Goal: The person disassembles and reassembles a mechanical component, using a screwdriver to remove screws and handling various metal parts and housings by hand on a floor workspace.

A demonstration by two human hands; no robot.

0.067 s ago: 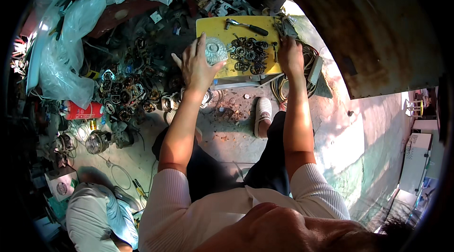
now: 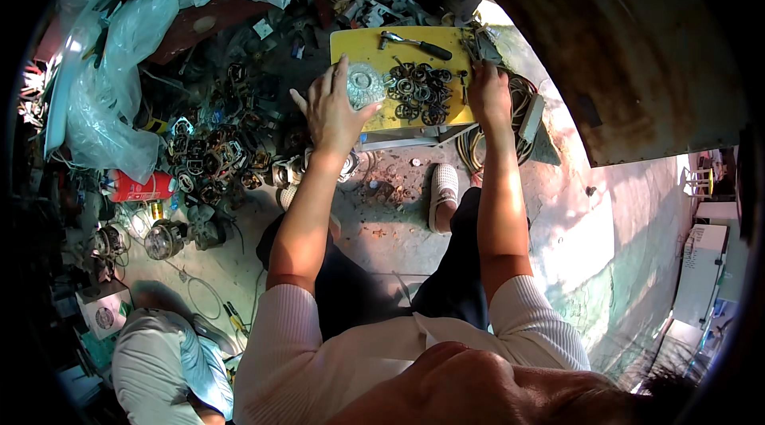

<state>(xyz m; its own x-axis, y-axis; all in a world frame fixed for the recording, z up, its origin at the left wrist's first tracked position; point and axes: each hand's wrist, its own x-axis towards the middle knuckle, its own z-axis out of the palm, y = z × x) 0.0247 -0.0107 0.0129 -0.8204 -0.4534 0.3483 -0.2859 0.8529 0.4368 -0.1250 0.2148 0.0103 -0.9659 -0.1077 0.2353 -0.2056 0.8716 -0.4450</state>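
Note:
My left hand (image 2: 329, 112) rests at the left side of a small yellow-topped table (image 2: 362, 41), fingers spread and thumb stretched out. Beside its thumb and index finger lies a round, ribbed silver metal cover (image 2: 365, 84); whether the hand touches it I cannot make out. At the table's right edge is my right hand (image 2: 489, 96), its fingers curled, and what they close on is hidden. Between the hands sits a cluster of dark ring-shaped metal parts (image 2: 421, 88). A ratchet wrench (image 2: 416, 45) with a black handle lies along the far side. A small slim tool (image 2: 464, 87) is near my right hand.
Greasy metal parts (image 2: 215, 155) are heaped on the floor at left, with a red cylinder (image 2: 142, 186) and plastic sheeting (image 2: 119, 106) nearby. Coiled cable (image 2: 522, 98) lies right of the table. A rusty panel (image 2: 629, 58) stands at far right. Another person (image 2: 163, 361) is at lower left.

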